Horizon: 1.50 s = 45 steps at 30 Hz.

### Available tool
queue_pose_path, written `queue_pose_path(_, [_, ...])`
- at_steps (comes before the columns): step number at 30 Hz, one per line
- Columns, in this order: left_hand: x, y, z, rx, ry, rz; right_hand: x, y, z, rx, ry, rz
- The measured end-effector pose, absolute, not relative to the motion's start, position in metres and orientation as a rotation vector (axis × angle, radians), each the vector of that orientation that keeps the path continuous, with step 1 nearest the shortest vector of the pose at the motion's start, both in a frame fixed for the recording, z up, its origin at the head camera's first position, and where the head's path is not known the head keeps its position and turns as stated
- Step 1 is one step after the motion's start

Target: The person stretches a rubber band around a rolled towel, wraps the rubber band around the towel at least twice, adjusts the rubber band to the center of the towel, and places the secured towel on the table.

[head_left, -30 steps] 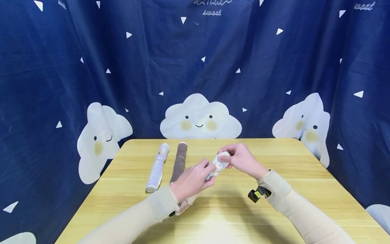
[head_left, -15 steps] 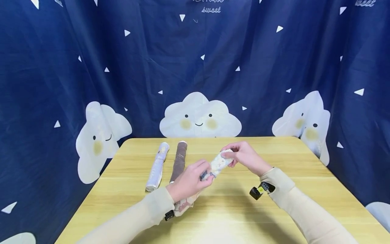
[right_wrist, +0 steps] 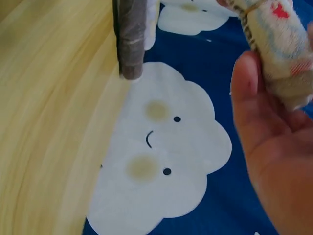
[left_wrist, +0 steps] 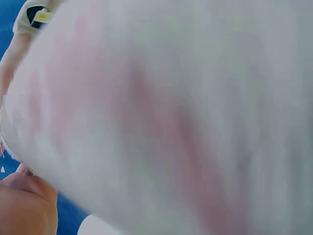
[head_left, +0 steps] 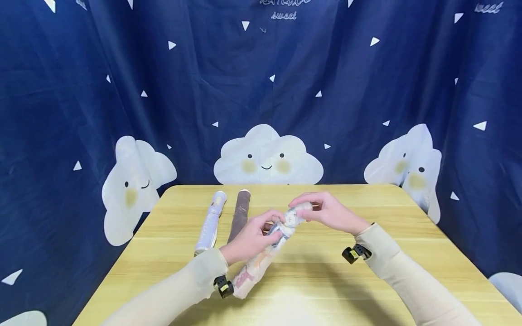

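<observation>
A rolled towel (head_left: pixel 261 267) with a pale ground and pink, blue and orange print slants up over the table between both hands. My left hand (head_left: pixel 254 236) grips it around the middle, thumb on the near side. The right hand (head_left: pixel 328 213) holds its upper end, thumb and fingers on either side. In the right wrist view a thin tan band (right_wrist: pixel 254 7) crosses the towel above the thumb (right_wrist: pixel 246 73). The left wrist view is mostly filled by the blurred towel (left_wrist: pixel 146 117), with part of the left hand (left_wrist: pixel 29 200) at lower left.
A lavender rolled towel (head_left: pixel 210 222) and a brown rolled towel (head_left: pixel 240 213) lie side by side on the wooden table (head_left: pixel 367 276), left of the hands. A dark blue curtain (head_left: pixel 195 72) with cloud prints surrounds the table's back and sides.
The held towel's lower end has swung out from behind the left forearm, so more of it shows. My left fingers have shifted along it, and the right hand has spread around the upper end.
</observation>
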<state>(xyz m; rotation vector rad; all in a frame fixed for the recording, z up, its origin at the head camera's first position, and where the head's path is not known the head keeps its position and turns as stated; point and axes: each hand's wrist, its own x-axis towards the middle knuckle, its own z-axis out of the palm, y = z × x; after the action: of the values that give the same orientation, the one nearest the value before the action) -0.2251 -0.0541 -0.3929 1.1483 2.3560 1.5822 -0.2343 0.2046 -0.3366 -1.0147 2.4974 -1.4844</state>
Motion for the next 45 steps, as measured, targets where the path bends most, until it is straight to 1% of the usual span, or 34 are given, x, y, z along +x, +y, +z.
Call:
queue_pose_path(5, [-0.223, -0.053, -0.391, 1.134, 2.350, 1.598, -0.234, 0.208, -0.334, -1.066, 2.459, -1.474])
queue_pose_path(14, [-0.213, -0.041, -0.386, 1.223, 2.730, 1.401, -0.234, 0.205, -0.334, -0.988, 2.655, -1.410])
queue_pose_path(16, [-0.213, -0.040, -0.387, 1.322, 2.827, 1.305, -0.233, 0.205, -0.334, -0.962, 2.680, -1.404])
queue_pose_path(22, [-0.219, -0.041, -0.396, 1.817, 3.066, 0.906, -0.235, 0.204, -0.335, -0.867, 2.707, -1.401])
queue_pose_path(25, [-0.219, -0.040, -0.397, 1.906, 3.158, 0.751, -0.235, 0.203, -0.336, -0.805, 2.720, -1.405])
queue_pose_path(34, [-0.216, -0.030, -0.394, 1.903, 3.286, 0.276, -0.234, 0.196, -0.339, -0.704, 2.818, -1.371])
queue_pose_path(45, [-0.214, -0.025, -0.398, 1.767, 3.272, 0.230, -0.233, 0.193, -0.339, -0.648, 2.804, -1.356])
